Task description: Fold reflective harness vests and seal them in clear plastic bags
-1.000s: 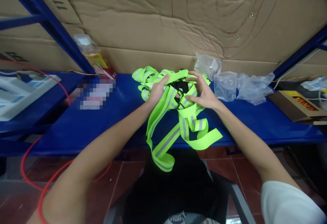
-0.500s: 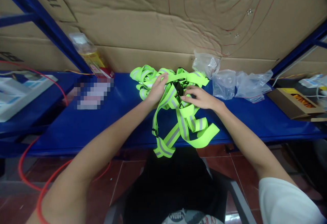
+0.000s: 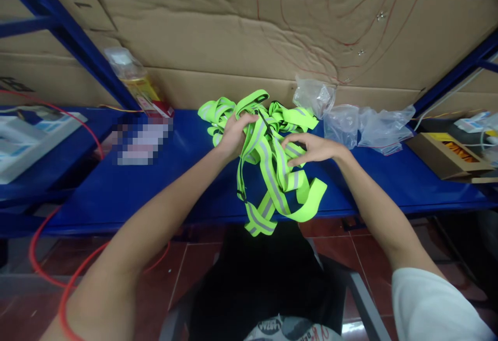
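Left hand (image 3: 236, 132) gripping the straps (image 3: 272, 167), right hand (image 3: 313, 148) loosely open against them (dazzling green, those!), a loop crossing the bench's (image 3: 175, 175) front edge.

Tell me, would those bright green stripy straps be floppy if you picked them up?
Probably floppy: the straps curl, fold and droop past the front edge of the table. They look thin and flat, so each may feel light. Their loops cross, so lifting one might drag others.
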{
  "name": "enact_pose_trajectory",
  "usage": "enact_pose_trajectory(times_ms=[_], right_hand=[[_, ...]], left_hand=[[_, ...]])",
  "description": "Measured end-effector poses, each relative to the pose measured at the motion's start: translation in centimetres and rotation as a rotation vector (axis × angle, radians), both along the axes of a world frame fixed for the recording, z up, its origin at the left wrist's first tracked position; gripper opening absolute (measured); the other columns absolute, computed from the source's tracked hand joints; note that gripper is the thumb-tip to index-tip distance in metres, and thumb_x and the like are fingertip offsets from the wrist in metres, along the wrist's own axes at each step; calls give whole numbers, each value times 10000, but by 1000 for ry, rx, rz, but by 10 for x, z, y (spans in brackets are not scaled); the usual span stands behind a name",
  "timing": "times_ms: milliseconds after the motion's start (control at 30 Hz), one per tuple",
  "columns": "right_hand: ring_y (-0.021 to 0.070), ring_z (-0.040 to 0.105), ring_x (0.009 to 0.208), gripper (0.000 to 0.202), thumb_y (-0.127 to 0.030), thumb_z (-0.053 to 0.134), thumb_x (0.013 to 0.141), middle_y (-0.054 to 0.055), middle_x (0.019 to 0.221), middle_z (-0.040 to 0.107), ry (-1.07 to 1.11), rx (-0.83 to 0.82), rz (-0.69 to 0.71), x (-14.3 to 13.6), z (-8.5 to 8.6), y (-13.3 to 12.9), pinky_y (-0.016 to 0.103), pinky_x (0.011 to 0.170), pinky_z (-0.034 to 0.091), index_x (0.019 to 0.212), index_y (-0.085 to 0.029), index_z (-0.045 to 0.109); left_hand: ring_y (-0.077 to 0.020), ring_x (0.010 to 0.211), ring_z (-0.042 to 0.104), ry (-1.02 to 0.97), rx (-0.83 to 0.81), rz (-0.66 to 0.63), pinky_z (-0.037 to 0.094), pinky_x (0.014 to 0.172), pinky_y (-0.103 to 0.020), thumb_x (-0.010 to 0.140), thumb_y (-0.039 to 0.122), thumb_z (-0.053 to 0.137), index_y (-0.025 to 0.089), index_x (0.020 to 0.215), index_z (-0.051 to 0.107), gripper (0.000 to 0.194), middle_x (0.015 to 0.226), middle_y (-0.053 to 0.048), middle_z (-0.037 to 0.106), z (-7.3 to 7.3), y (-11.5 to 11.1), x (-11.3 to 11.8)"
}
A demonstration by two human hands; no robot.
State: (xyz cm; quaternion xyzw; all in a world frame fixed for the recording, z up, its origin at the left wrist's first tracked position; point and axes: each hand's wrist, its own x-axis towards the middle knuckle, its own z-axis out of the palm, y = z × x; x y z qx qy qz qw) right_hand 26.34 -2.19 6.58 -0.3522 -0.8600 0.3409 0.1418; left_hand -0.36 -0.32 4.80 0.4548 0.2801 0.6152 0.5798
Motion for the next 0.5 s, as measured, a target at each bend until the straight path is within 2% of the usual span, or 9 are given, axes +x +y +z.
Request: enact_pose_trajectory(times_ms=[100, 200, 300, 400, 500], right_hand=[[218, 670, 988, 380, -361, 850, 836, 50, 1161, 781, 77, -34, -20, 5, -3, 5, 352, 916, 518, 1167, -191, 773], [174, 632, 885, 405, -315, 860, 815, 36, 1115, 782, 121, -102, -55, 14, -2, 10, 306, 793, 499, 1189, -182, 780], [135, 621, 789, 425, -305, 906, 820, 8, 1031, 784, 116, -243, -32, 21, 2, 9, 263, 710, 496, 1208, -184, 780], [123, 705, 779, 464, -330, 954, 852, 21, 1001, 812, 100, -531, 136, 21, 9, 1, 229, 703, 547, 1246, -174, 765], [134, 776, 774, 466, -327, 965, 887, 55, 962, 838, 139, -755, 348, 20, 16, -7, 216, 706, 586, 1256, -147, 744]], left_hand=[[-261, 949, 760, 110, 50, 66, 646, 903, -392, 670, 356, 884, 223, 988, 660, 411, 965, -29, 754, -6, 6, -5], [-253, 959, 729, 351, 198, 121, 611, 923, -387, 721, 369, 829, 224, 1006, 692, 348, 978, -37, 740, -7, 11, -13], [-238, 883, 679, 609, 391, 133, 571, 878, -375, 722, 342, 779, 217, 885, 707, 218, 893, -34, 729, -1, 10, -21], [-207, 784, 647, 705, 440, -7, 541, 771, -338, 735, 351, 777, 206, 793, 706, 172, 812, -20, 727, 5, 4, -24], [-199, 739, 679, 642, 326, -255, 548, 713, -317, 877, 486, 746, 195, 742, 723, 322, 785, -38, 746, 7, -2, -22]])
